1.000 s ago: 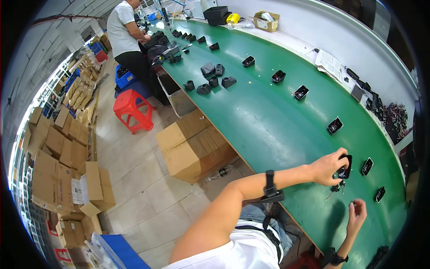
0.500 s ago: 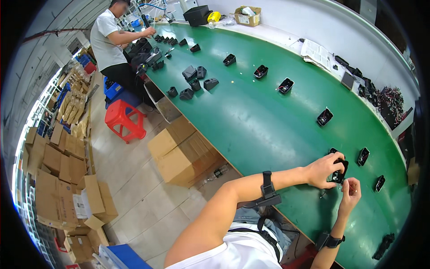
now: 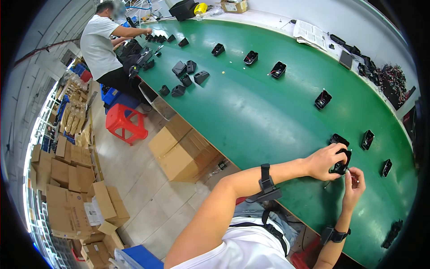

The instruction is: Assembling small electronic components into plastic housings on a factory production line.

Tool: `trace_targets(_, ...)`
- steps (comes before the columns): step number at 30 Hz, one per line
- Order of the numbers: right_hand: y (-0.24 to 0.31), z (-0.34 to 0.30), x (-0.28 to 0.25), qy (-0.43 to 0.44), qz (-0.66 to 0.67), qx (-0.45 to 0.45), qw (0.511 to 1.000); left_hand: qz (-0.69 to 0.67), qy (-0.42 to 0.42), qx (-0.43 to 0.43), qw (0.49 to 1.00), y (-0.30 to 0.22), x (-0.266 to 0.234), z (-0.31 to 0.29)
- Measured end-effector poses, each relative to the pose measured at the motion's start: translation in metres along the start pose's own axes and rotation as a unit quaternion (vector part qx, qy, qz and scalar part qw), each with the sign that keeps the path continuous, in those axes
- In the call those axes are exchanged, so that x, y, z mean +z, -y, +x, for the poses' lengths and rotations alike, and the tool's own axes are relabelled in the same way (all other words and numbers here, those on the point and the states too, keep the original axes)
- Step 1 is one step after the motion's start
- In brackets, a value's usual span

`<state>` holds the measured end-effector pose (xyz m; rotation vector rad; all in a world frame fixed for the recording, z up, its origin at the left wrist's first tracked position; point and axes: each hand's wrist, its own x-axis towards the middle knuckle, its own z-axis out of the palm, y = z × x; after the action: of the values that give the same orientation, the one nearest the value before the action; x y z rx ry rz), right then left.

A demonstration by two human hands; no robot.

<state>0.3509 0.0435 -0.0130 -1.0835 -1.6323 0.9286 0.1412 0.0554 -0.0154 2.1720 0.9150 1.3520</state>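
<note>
My left hand (image 3: 326,162) is wrapped from above round a small black open plastic housing (image 3: 341,168), holding it at the near right of the green table. At the housing's near right edge is my right hand (image 3: 355,183), its thumb and forefinger pinched together. Whatever they pinch is too small to make out. A thin dark wire hangs below the held housing. Just beyond my left hand lies another black housing (image 3: 339,140), partly covered by the fingers. More open housings with small parts inside stand to the right, among them one housing (image 3: 367,140) and a narrower-looking one (image 3: 386,168).
Several open housings form a spaced row along the green table (image 3: 251,121). Closed dark housings (image 3: 179,68) cluster at the far left, near a co-worker (image 3: 101,47). Papers (image 3: 310,35) and wire bundles (image 3: 389,83) lie on the back ledge. A red stool (image 3: 126,123) and cartons (image 3: 183,150) stand left.
The whole view has shifted, so the far housings sit higher in the picture. Both my hands stay at the same housing, the right one still pinching at its edge.
</note>
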Motion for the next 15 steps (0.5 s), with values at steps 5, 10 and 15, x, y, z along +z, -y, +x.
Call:
trace_targets(5, 0.005, 0.001, -0.001, -0.004, -0.019, -0.064, 0.998, -0.008, 0.003, 0.005, 1.0, 0.003, 0.005, 0.0)
trace_targets(10, 0.007, -0.002, 0.002, -0.011, -0.034, -0.048, 0.998, -0.01, 0.0, 0.018, 1.0, 0.005, 0.006, -0.001)
trace_targets(15, -0.006, -0.005, 0.0, -0.008, -0.015, -0.033, 0.999, 0.002, -0.007, 0.022, 1.0, 0.003, 0.005, -0.004)
